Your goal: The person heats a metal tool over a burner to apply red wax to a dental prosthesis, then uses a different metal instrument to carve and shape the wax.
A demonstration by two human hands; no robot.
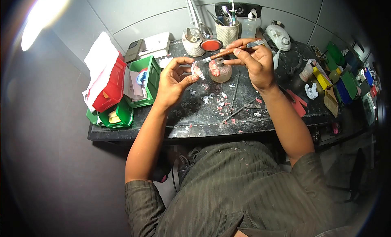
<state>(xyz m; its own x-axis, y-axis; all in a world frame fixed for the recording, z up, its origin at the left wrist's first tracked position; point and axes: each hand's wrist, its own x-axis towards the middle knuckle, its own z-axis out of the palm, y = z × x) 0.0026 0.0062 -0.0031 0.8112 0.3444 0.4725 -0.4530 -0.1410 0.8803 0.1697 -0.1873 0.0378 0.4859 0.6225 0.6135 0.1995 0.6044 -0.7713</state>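
Note:
My left hand [174, 81] pinches a small pink-and-white denture [197, 70] by its edge, thumb and fingers on either side. In my right hand [256, 63] lies a wax knife [225, 53] with a brown wooden handle and metal ends, held almost level between thumb and fingers. Its left blade reaches close to the top of the denture. Just below the knife stands a squat glass spirit lamp [221, 75] with pink wax stuck to its side. The little finger side of my right hand is near the top of this lamp.
Wax scraps and thin metal tools [238, 113] lie scattered on the black worktop [183, 114]. Green bins [150, 80] and a red bin [110, 88] stand left. Behind are a cup of brushes [227, 34], a round red dish [211, 45] and a bottle [249, 27]. Pink wax sheets [297, 104] lie right.

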